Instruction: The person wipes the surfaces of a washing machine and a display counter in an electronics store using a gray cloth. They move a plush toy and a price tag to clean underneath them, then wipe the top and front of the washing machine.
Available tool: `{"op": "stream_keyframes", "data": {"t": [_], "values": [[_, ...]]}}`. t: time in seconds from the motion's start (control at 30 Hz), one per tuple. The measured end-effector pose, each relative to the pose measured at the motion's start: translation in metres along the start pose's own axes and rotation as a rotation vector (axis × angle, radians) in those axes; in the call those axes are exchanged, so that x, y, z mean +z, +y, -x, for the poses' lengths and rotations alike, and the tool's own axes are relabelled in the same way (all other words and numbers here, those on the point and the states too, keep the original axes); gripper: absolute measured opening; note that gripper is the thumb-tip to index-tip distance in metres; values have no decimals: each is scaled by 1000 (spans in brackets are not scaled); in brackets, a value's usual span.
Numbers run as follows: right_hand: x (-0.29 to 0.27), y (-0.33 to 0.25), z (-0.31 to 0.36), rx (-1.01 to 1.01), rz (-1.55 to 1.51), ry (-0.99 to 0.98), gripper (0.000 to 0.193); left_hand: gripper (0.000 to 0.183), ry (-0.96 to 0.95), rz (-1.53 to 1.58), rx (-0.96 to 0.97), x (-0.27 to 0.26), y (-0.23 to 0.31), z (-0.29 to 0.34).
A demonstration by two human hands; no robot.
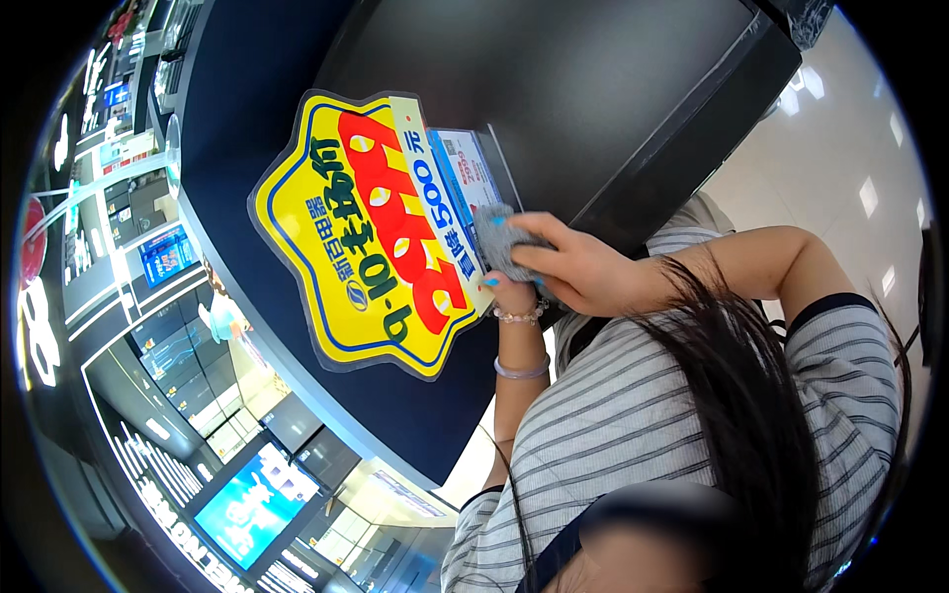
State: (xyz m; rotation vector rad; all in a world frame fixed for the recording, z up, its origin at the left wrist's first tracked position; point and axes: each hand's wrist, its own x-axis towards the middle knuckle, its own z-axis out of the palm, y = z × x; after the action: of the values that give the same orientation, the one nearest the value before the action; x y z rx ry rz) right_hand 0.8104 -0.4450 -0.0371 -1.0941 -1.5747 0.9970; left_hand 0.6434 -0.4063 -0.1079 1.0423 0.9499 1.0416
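Observation:
A bunched grey cloth rests at the right edge of a yellow star-edged price sign with red and dark print. My right hand is closed on the cloth from the right, index finger extended along it. Just below, my left hand grips the cloth's lower side; its blue-nailed thumb shows and its other fingers are mostly hidden. A beaded bracelet and a pale bangle circle the left wrist. Beside the cloth, a smaller blue and white printed card lies partly under the sign's edge.
A large black glossy panel with a thick edge fills the upper middle. The sign lies on a dark blue curved surface. Pale tiled floor shows at right. Shop displays and a lit blue screen stand at left.

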Motion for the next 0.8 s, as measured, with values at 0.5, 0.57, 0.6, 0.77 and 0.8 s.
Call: {"op": "stream_keyframes", "data": {"t": [0.5,0.57,0.6,0.77,0.8], "values": [[-13,22,-60,-69,69,343,45,95,107,-33,143,15,-8,-11],[2,11,-24,-108,47,160,47,98,44,-4,48,7,-4,-3],[6,6,-2,-44,-50,44,49,99,-24,14,11,3,-2,-2],[-3,33,-28,-23,-132,82,54,78,-42,-28,130,0,-13,-4],[-6,42,-46,57,-134,144,54,72,-2,-41,175,1,-17,-6]]}}
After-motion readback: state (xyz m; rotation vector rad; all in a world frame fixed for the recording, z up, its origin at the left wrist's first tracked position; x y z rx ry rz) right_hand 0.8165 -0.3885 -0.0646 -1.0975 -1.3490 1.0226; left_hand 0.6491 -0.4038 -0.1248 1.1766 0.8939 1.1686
